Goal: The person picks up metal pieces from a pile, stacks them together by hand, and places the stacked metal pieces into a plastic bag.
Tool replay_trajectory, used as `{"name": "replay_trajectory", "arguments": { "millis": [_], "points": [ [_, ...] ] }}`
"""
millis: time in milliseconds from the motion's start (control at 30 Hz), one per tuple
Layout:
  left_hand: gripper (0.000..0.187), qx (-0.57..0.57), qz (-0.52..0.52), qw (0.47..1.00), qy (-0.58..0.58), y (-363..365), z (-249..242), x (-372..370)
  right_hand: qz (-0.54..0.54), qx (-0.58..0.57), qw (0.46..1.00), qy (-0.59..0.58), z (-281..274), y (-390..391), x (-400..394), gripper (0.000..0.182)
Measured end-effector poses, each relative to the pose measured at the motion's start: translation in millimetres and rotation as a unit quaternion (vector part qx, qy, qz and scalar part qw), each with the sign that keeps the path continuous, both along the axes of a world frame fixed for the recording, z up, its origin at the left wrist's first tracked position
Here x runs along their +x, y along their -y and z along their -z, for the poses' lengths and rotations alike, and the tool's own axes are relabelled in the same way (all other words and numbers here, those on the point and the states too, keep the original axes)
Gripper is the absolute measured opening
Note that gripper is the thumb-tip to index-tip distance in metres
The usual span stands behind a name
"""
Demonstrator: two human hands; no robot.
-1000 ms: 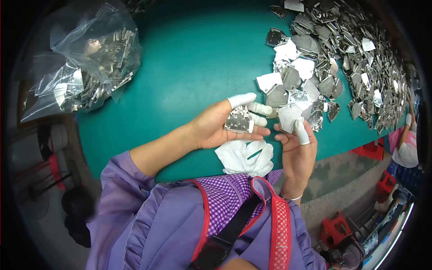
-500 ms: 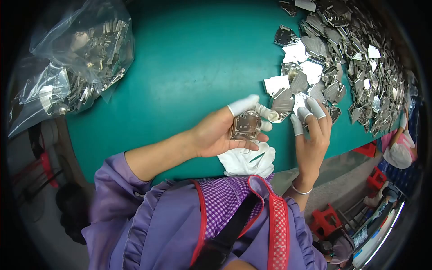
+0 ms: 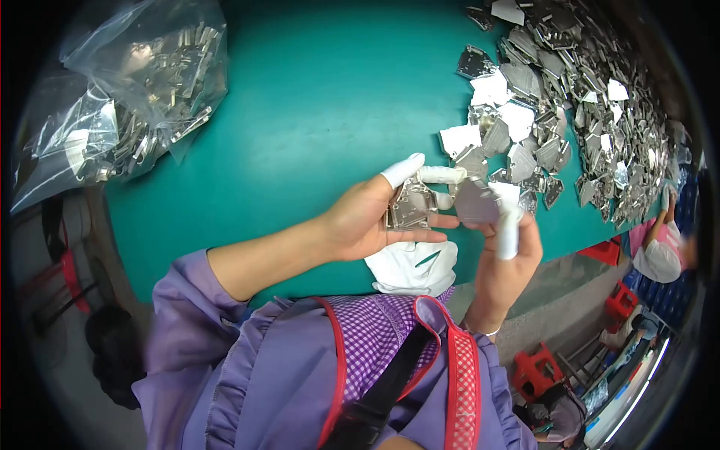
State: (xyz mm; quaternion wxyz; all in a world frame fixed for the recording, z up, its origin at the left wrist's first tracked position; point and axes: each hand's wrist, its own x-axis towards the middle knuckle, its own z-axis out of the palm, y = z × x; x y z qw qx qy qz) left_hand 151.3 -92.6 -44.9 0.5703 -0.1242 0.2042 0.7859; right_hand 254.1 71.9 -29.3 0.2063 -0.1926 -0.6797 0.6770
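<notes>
A: Right hand (image 3: 504,268), what changed?
B: Drawn back from the pile. Half a second ago its fingers were set down on loose pieces; now a flat, dull-grey, many-sided metal plate (image 3: 477,202) is gripped between thumb and fingers, slightly blurred. A white finger cot (image 3: 508,236) is worn on it.
A: Left hand (image 3: 367,217)?
B: Kept in about the same spot. A silver metal piece with cut-out details (image 3: 410,208) is still held across the fingers, thumb along its upper side. The grey plate is held just beside the left fingertips; contact cannot be told.
A: Rest?
B: The heap of grey and silver metal plates (image 3: 517,79) is spread over the right part of the green worktop (image 3: 322,97). A clear plastic bag of metal pieces (image 3: 161,97) is seen at far left, a crumpled white cloth glove (image 3: 414,268) at the near edge below the hands. Both left as they were.
A: Writing?
B: Fine marks on the held silver piece are too small to be read.
</notes>
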Motion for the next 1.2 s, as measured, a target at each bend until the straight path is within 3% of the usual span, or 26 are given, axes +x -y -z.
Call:
{"name": "replay_trajectory", "arguments": {
  "millis": [67,167,267,333,433,467,533,567,667,767,800,867,933,1000,1033,1100,1200],
  "points": [
    [0.051,-0.021,0.008,1.0,-0.001,1.9,-0.6,-0.4,-0.122,0.106,0.987,-0.021,-15.8,9.1,-3.4,0.023],
    [0.055,-0.017,0.007,1.0,0.011,1.2,2.3,-2.2,-0.034,0.337,0.94,0.032,-14.8,4.9,-22.3,0.032],
    [0.055,-0.019,0.02,1.0,0.008,2.1,6.6,-3.2,-0.06,0.566,0.812,0.132,-2.3,-5.8,-35.9,0.04],
    [0.055,-0.002,0.013,1.0,0.005,4.2,6.6,-3.1,-0.042,0.572,0.816,0.071,12.4,-7.0,-35.2,0.04],
    [0.055,-0.021,0.019,0.999,-0.024,4.6,3.1,-3.6,0.035,0.36,0.927,0.095,10.3,1.9,-27.1,0.039],
    [0.054,-0.027,0.002,1.0,-0.01,3.7,5.0,-3.1,0.035,0.361,0.927,0.095,10.8,1.4,-24.5,0.039],
    [0.053,-0.033,-0.013,0.999,0.004,2.3,5.1,-2.8,0.069,0.203,0.976,0.027,13.5,1.6,-20.0,0.034],
    [0.052,-0.036,-0.024,0.999,0.0,1.4,3.9,-2.2,0.083,0.155,0.984,0.004,9.4,4.8,-19.3,0.033],
    [0.051,-0.03,-0.039,0.999,-0.014,0.0,7.2,-0.8,0.129,0.153,0.979,-0.037,6.2,8.2,-13.6,0.035],
    [0.051,-0.027,-0.047,0.998,-0.029,-0.5,1.7,-1.5,0.102,0.344,0.931,-0.063,-3.5,25.6,-10.6,0.031],
    [0.052,-0.035,-0.047,0.998,-0.034,-0.8,-2.6,-1.5,0.03,0.432,0.898,-0.073,-6.2,25.1,-9.5,0.035],
    [0.052,-0.014,-0.03,0.999,-0.036,0.7,-3.9,-0.6,-0.094,0.449,0.881,-0.116,-14.6,35.9,-9.8,0.042],
    [0.052,0.024,-0.026,0.998,-0.046,-1.1,4.9,0.0,-0.105,0.402,0.906,-0.079,-20.5,40.8,-5.2,0.04],
    [0.051,0.033,-0.012,0.999,-0.011,1.0,7.2,-0.3,-0.02,0.459,0.886,-0.059,-17.8,24.9,-7.9,0.035],
    [0.051,0.055,-0.004,0.998,0.008,1.2,13.0,-0.8,0.008,0.477,0.878,0.044,-21.8,17.6,-7.7,0.035],
    [0.05,0.035,-0.004,0.999,0.015,1.2,10.5,0.6,-0.007,0.576,0.805,0.143,-21.1,-2.9,-7.9,0.042],
    [0.049,0.04,-0.01,0.999,0.025,2.4,5.4,1.1,-0.023,0.554,0.814,0.171,0.7,-29.4,3.2,0.043]
  ]
}}
